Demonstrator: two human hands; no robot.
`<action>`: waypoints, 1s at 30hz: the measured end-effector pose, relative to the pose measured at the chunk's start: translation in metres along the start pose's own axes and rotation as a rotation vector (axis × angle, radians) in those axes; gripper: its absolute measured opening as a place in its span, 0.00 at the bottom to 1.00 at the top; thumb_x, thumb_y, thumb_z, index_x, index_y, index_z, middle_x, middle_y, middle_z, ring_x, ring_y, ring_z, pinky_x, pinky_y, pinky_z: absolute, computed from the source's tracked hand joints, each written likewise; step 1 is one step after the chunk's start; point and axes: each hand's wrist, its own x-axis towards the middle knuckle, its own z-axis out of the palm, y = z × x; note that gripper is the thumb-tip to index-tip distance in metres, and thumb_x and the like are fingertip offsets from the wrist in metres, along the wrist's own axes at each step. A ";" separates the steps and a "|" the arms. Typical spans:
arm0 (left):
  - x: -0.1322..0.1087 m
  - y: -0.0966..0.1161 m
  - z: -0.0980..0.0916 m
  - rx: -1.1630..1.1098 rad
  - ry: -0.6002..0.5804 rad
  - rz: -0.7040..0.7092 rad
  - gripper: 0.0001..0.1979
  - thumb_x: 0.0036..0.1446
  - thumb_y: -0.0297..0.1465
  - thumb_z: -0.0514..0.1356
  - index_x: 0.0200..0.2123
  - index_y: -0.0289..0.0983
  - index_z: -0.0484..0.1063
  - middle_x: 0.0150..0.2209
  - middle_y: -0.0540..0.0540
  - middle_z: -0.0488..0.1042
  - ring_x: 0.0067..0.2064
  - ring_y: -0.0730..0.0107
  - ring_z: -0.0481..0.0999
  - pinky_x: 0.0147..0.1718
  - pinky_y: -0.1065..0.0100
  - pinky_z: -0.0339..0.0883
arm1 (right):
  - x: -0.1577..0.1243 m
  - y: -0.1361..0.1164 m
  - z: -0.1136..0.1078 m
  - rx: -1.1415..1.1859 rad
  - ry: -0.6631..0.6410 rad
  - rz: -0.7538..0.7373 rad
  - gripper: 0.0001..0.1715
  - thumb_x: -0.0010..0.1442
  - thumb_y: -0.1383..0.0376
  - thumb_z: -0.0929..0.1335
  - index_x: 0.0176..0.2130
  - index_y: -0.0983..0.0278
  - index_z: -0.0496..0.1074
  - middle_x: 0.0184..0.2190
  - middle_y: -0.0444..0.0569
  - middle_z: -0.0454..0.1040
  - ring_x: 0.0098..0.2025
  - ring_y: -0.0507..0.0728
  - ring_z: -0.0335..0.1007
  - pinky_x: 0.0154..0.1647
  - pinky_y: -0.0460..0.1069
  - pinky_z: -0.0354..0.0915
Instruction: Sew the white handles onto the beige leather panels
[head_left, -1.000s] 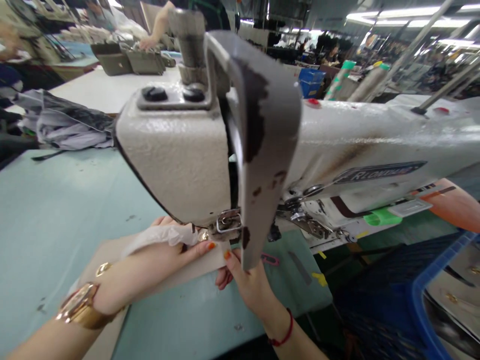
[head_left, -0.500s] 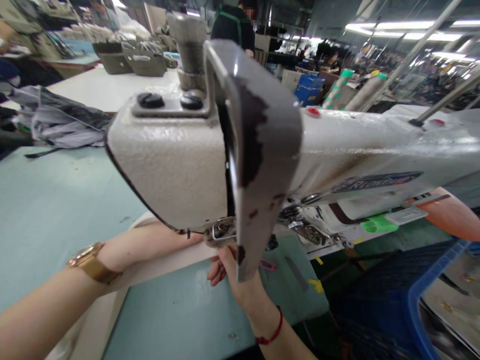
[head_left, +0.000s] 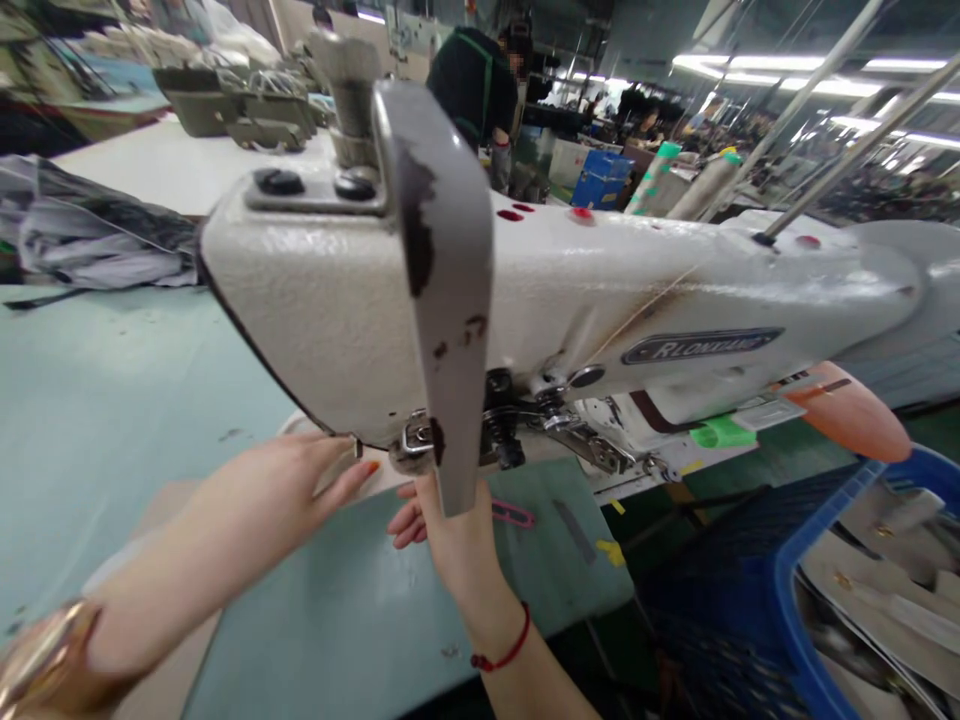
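Note:
A white sewing machine (head_left: 315, 310) fills the middle of the view, a worn metal guard (head_left: 454, 300) down its front. Under its head lies a pale strip of material (head_left: 384, 482), whose tail hangs down to the left below my forearm. My left hand (head_left: 311, 475) rests on the strip left of the needle area, fingers stretched and thumb apart, fingertips partly behind the machine head. Close to the presser area, my right hand (head_left: 457, 535) has curled fingers at the strip's near edge. The guard covers part of its thumb and forefinger, so the grip is partly hidden.
A pink-handled tool (head_left: 512, 513) lies on the green table (head_left: 337, 620) right of my right hand. A blue basket (head_left: 787, 570) with pale pieces stands at lower right. Grey cloth (head_left: 105, 230) is at left; bags (head_left: 262, 115) and a person (head_left: 469, 85) are behind.
My left hand has drawn back leftwards from behind the machine head, so its back and thumb now show. My right hand stays by the strip's edge. The view has shifted slightly.

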 end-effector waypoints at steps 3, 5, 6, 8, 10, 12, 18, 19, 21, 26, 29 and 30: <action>-0.053 0.006 0.025 -0.230 -0.016 -0.082 0.13 0.55 0.43 0.60 0.26 0.41 0.73 0.27 0.47 0.74 0.30 0.63 0.72 0.30 0.67 0.65 | -0.002 -0.001 -0.002 -0.033 0.001 -0.010 0.29 0.62 0.47 0.63 0.29 0.70 0.72 0.18 0.51 0.75 0.15 0.50 0.68 0.16 0.40 0.60; -0.073 0.007 0.052 -0.644 -0.135 -0.339 0.14 0.58 0.44 0.58 0.31 0.40 0.73 0.25 0.48 0.72 0.27 0.68 0.69 0.24 0.70 0.61 | -0.002 0.001 -0.003 -0.065 0.001 -0.055 0.28 0.62 0.48 0.63 0.30 0.69 0.73 0.18 0.50 0.75 0.17 0.51 0.71 0.17 0.41 0.62; -0.076 0.008 0.066 -0.880 -0.163 -0.476 0.16 0.59 0.46 0.57 0.36 0.39 0.73 0.24 0.48 0.71 0.24 0.70 0.66 0.20 0.72 0.55 | -0.001 0.003 -0.004 -0.080 -0.001 -0.082 0.27 0.63 0.48 0.63 0.31 0.69 0.73 0.19 0.50 0.75 0.18 0.52 0.72 0.18 0.41 0.63; -0.068 0.008 0.087 -1.267 -0.181 -0.630 0.21 0.57 0.49 0.58 0.42 0.37 0.74 0.26 0.47 0.73 0.25 0.71 0.67 0.20 0.74 0.54 | 0.002 0.006 -0.006 -0.096 -0.028 -0.128 0.28 0.63 0.47 0.62 0.32 0.69 0.74 0.19 0.50 0.75 0.18 0.52 0.72 0.19 0.41 0.64; -0.051 0.007 0.097 -1.488 -0.222 -0.616 0.21 0.55 0.48 0.60 0.34 0.34 0.76 0.22 0.47 0.71 0.24 0.72 0.66 0.24 0.72 0.59 | 0.002 0.008 -0.007 -0.094 -0.067 -0.154 0.30 0.64 0.46 0.61 0.32 0.69 0.74 0.19 0.49 0.75 0.17 0.51 0.70 0.19 0.42 0.65; -0.036 0.004 0.098 -1.523 -0.276 -0.586 0.20 0.56 0.46 0.61 0.24 0.34 0.72 0.16 0.50 0.66 0.21 0.74 0.62 0.25 0.70 0.60 | -0.002 0.012 -0.010 -0.100 -0.090 -0.186 0.31 0.66 0.46 0.59 0.32 0.68 0.74 0.19 0.48 0.74 0.17 0.50 0.69 0.20 0.42 0.65; -0.029 -0.010 0.095 -1.208 -0.067 -0.717 0.20 0.48 0.40 0.68 0.19 0.37 0.62 0.18 0.56 0.56 0.23 0.77 0.53 0.22 0.73 0.51 | -0.032 0.061 -0.033 -0.692 -0.090 -0.480 0.25 0.70 0.58 0.57 0.29 0.65 0.71 0.23 0.49 0.75 0.25 0.52 0.72 0.28 0.44 0.60; -0.029 -0.012 0.095 -1.180 -0.069 -0.700 0.21 0.48 0.41 0.68 0.18 0.37 0.60 0.19 0.57 0.55 0.23 0.77 0.51 0.22 0.73 0.50 | -0.036 0.073 -0.036 -0.820 -0.115 -0.541 0.24 0.69 0.60 0.57 0.27 0.65 0.70 0.23 0.48 0.74 0.26 0.53 0.72 0.28 0.45 0.59; -0.029 -0.013 0.096 -1.137 -0.084 -0.661 0.21 0.49 0.41 0.67 0.18 0.38 0.59 0.19 0.57 0.53 0.23 0.76 0.49 0.22 0.72 0.49 | -0.042 0.092 -0.041 -0.988 -0.173 -0.609 0.20 0.68 0.62 0.58 0.28 0.64 0.70 0.25 0.47 0.75 0.28 0.53 0.72 0.29 0.46 0.56; -0.025 -0.014 0.095 -1.046 -0.085 -0.642 0.21 0.50 0.42 0.65 0.19 0.39 0.57 0.19 0.57 0.53 0.24 0.75 0.49 0.22 0.71 0.48 | -0.042 0.108 -0.043 -1.098 -0.228 -0.624 0.16 0.67 0.63 0.59 0.31 0.62 0.70 0.27 0.44 0.75 0.30 0.53 0.71 0.32 0.47 0.55; -0.023 -0.013 0.094 -1.036 -0.092 -0.621 0.21 0.52 0.44 0.63 0.20 0.39 0.56 0.19 0.57 0.53 0.24 0.75 0.49 0.23 0.71 0.48 | -0.041 0.105 -0.043 -1.102 -0.234 -0.625 0.16 0.67 0.64 0.59 0.32 0.62 0.70 0.27 0.44 0.75 0.31 0.52 0.70 0.32 0.46 0.54; -0.022 -0.012 0.094 -1.034 -0.091 -0.619 0.22 0.53 0.44 0.62 0.20 0.39 0.56 0.19 0.57 0.52 0.24 0.74 0.49 0.23 0.71 0.48 | -0.041 0.104 -0.043 -1.101 -0.238 -0.627 0.16 0.67 0.63 0.59 0.32 0.62 0.70 0.28 0.44 0.75 0.31 0.52 0.70 0.32 0.46 0.54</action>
